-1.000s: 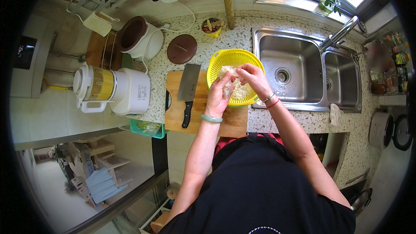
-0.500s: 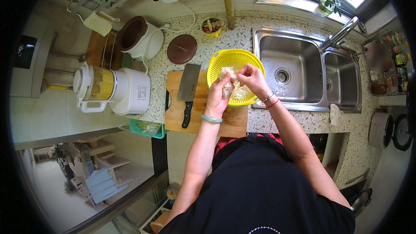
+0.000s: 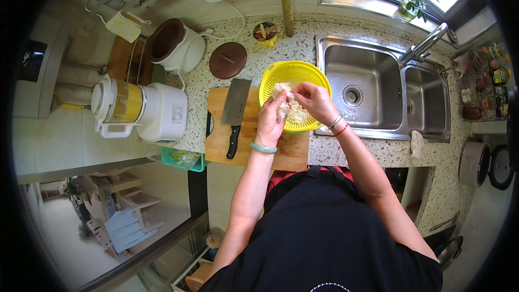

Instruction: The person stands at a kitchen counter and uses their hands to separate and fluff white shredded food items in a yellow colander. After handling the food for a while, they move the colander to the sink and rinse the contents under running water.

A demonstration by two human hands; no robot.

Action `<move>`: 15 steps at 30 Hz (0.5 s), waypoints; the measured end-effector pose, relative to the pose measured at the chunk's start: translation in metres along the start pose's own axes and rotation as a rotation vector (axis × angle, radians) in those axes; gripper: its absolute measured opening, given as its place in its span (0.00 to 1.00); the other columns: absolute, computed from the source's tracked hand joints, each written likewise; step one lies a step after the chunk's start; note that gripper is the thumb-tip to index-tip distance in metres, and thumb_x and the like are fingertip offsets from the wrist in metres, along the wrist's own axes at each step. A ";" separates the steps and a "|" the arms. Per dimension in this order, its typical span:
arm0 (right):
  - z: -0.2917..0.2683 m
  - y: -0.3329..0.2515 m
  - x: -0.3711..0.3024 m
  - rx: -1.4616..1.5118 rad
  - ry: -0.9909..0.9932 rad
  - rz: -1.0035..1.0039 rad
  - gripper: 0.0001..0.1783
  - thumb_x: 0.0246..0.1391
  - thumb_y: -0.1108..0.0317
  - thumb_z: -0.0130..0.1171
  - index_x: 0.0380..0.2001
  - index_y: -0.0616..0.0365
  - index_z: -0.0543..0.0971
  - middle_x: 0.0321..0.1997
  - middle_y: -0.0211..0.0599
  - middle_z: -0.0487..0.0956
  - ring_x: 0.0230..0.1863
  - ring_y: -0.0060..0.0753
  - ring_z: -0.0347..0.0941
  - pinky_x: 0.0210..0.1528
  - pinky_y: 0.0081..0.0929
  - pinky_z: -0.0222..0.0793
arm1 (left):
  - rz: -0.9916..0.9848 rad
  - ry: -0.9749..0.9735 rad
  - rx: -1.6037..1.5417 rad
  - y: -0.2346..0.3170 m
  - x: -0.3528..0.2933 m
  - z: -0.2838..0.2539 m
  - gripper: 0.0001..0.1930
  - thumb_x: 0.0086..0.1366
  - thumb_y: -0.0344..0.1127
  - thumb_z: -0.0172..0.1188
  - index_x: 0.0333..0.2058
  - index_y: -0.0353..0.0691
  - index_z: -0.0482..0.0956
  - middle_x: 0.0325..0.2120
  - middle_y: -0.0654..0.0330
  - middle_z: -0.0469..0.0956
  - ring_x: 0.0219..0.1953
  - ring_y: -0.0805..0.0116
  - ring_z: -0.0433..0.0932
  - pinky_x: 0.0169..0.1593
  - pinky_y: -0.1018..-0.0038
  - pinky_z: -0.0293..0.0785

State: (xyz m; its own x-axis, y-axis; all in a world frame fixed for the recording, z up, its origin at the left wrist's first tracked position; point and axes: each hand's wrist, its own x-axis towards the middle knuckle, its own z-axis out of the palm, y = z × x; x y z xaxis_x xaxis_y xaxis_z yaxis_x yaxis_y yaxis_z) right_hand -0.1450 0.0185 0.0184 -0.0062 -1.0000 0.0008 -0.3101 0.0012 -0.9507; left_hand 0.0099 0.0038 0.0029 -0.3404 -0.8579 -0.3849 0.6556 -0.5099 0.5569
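Over the yellow colander (image 3: 268, 78), my left hand (image 3: 269, 124) is closed around a frilly, whitish clump that looks like white fungus (image 3: 282, 87). My right hand (image 3: 317, 103) pinches at the right side of that clump, its fingertips pressed together; the piece between them is mostly hidden. More pale, torn bits (image 3: 298, 114) lie in the colander under my hands. The colander rests partly on the wooden cutting board (image 3: 216, 148). A cleaver (image 3: 235, 108) with a black handle lies on the board, left of my left hand.
To the right is a double steel sink (image 3: 362, 75) with a faucet (image 3: 427, 43). A brown round lid (image 3: 228, 60), a white pot (image 3: 186, 51) and a blender-like machine (image 3: 157, 113) stand left. Behind is a small yellow bowl (image 3: 265, 33); a green basket (image 3: 184, 159) sits below the board.
My right hand has shifted slightly left, its fingertips closer against the clump. My left hand keeps its hold in nearly the same place.
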 end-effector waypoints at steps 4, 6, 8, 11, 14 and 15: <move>0.003 0.015 0.003 0.146 -0.034 0.113 0.09 0.53 0.67 0.58 0.30 0.63 0.77 0.26 0.32 0.79 0.27 0.19 0.73 0.31 0.21 0.71 | -0.008 0.007 0.022 0.000 0.000 -0.002 0.09 0.60 0.32 0.61 0.40 0.40 0.75 0.29 0.65 0.76 0.28 0.78 0.74 0.32 0.83 0.71; 0.003 0.016 0.004 0.258 -0.066 0.170 0.09 0.53 0.67 0.57 0.29 0.64 0.76 0.26 0.29 0.78 0.27 0.18 0.72 0.31 0.20 0.70 | -0.006 0.011 0.025 0.000 -0.001 -0.003 0.09 0.61 0.32 0.61 0.40 0.40 0.75 0.30 0.65 0.76 0.29 0.78 0.74 0.32 0.83 0.71; 0.002 0.017 0.005 0.400 -0.101 0.222 0.09 0.54 0.67 0.56 0.28 0.64 0.75 0.27 0.27 0.77 0.27 0.16 0.71 0.31 0.19 0.70 | 0.004 0.018 0.014 -0.002 0.000 -0.003 0.09 0.61 0.32 0.60 0.40 0.40 0.75 0.30 0.65 0.76 0.29 0.78 0.74 0.32 0.83 0.71; 0.004 0.017 0.005 0.542 0.006 0.263 0.09 0.55 0.68 0.54 0.32 0.65 0.76 0.29 0.28 0.79 0.30 0.16 0.71 0.34 0.18 0.70 | -0.001 -0.019 -0.015 0.000 0.002 -0.008 0.10 0.61 0.32 0.60 0.41 0.41 0.75 0.31 0.65 0.76 0.29 0.78 0.74 0.32 0.83 0.71; 0.001 0.016 0.006 0.357 0.012 0.086 0.11 0.57 0.67 0.54 0.35 0.64 0.78 0.32 0.29 0.80 0.33 0.17 0.72 0.38 0.18 0.70 | -0.006 0.009 -0.032 0.001 0.001 -0.007 0.11 0.61 0.32 0.60 0.42 0.41 0.75 0.32 0.64 0.76 0.30 0.78 0.74 0.31 0.84 0.71; 0.000 0.014 0.006 0.362 0.002 0.112 0.11 0.57 0.66 0.55 0.36 0.64 0.79 0.33 0.29 0.80 0.34 0.17 0.72 0.39 0.18 0.69 | -0.001 0.024 -0.030 0.001 0.002 -0.007 0.11 0.61 0.32 0.60 0.42 0.41 0.75 0.32 0.64 0.76 0.30 0.78 0.74 0.31 0.84 0.71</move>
State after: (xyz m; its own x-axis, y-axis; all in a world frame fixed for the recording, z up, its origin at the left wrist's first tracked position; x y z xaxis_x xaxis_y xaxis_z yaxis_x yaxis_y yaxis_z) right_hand -0.1490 0.0129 0.0053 -0.0228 -0.9937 -0.1094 0.0485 0.1082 -0.9929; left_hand 0.0145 0.0023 -0.0024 -0.3249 -0.8557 -0.4028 0.6755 -0.5080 0.5344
